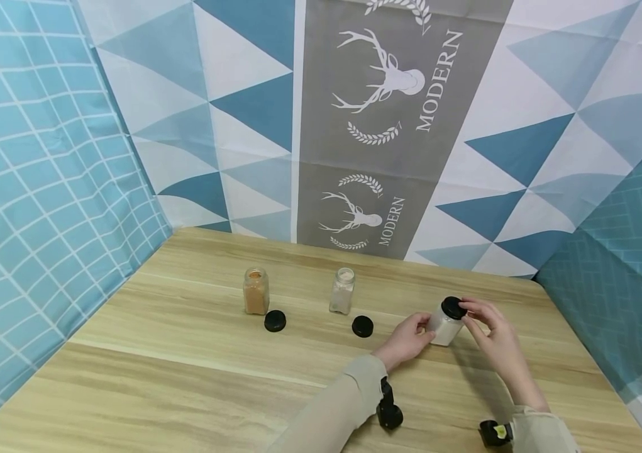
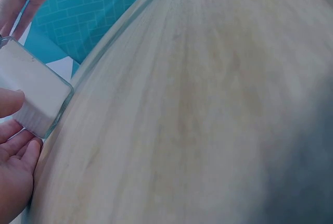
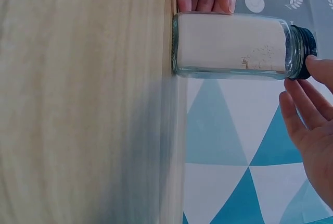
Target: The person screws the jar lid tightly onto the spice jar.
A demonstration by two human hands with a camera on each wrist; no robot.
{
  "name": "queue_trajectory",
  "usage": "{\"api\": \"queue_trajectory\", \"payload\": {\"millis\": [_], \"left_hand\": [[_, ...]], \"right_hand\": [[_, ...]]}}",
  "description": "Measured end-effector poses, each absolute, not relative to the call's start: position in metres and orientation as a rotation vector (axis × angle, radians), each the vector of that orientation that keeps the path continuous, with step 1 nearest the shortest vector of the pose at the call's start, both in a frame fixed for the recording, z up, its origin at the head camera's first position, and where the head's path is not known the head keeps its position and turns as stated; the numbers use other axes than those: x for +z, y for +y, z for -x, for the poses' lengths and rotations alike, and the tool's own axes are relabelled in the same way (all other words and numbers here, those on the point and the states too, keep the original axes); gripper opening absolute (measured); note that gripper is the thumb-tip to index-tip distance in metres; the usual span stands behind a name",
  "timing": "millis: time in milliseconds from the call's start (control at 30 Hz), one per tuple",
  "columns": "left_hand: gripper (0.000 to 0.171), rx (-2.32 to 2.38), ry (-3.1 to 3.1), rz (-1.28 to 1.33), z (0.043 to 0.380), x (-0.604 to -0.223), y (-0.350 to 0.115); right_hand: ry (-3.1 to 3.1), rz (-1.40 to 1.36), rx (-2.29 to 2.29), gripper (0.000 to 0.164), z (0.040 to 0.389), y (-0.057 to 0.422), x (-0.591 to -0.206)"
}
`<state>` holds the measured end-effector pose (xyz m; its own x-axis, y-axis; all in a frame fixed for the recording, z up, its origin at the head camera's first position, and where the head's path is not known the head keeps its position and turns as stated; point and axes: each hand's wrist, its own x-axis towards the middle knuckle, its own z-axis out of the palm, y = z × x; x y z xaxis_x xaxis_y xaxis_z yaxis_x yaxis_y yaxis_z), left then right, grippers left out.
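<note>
A glass jar of white powder stands on the right side of the table, with a black lid on its neck. My left hand holds the jar low on its body, thumb on the near side. At the top, my right hand pinches the lid between thumb and fingers. The right wrist view shows the jar filled nearly to the shoulder, its lid between the right thumb and fingers. In the left wrist view the jar is partly cut off and its lid is out of frame.
Left of the hands stands an uncapped jar of pale powder, a black lid lying before it. Farther left is an uncapped jar of orange-brown powder with its black lid beside it. Patterned cloth hangs behind the wooden table.
</note>
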<state>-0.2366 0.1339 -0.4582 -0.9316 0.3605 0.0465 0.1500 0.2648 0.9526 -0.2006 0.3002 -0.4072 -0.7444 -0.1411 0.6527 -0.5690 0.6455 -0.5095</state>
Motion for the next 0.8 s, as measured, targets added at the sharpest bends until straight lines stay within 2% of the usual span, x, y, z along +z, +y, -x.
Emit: {"api": "queue_trajectory", "payload": {"millis": [800], "left_hand": [[0.037, 1.719, 2.378, -0.499, 0.2352, -0.4556, 0.1325]], "right_hand": [[-2.299, -0.519, 0.950, 0.031, 0.1997, 0.3005, -0.4085]]}}
